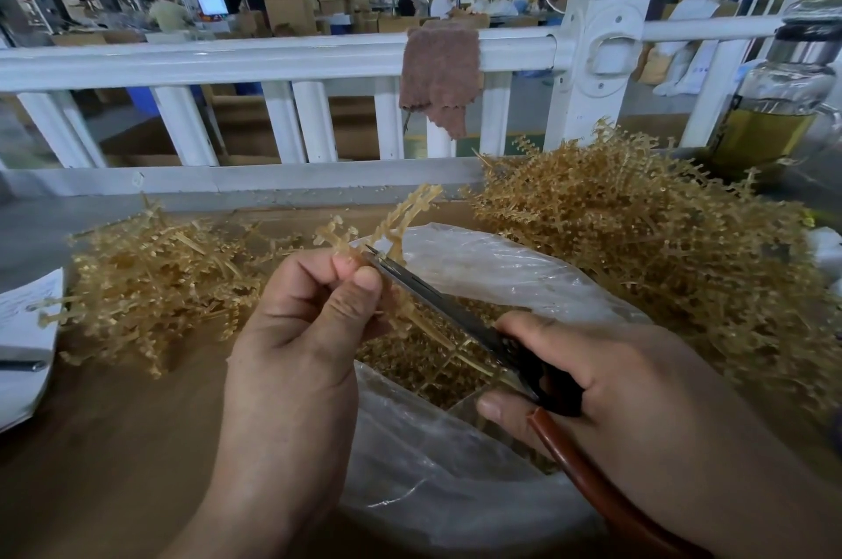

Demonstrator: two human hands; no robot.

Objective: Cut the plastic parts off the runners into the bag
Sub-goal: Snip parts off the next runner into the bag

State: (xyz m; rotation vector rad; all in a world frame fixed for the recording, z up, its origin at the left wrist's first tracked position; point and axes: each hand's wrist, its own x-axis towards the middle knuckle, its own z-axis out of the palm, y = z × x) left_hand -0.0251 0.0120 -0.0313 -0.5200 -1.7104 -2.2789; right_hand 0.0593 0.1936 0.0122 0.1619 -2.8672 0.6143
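- Head cam: left hand (pixel 314 317) has thumb and fingers curled, pinching a runner (pixel 401 216) mid-frame, its long stem pointing up over the bag (pixel 501 271).
- right hand (pixel 638 385) grips scissors (pixel 455 312), blades aimed upper-left.
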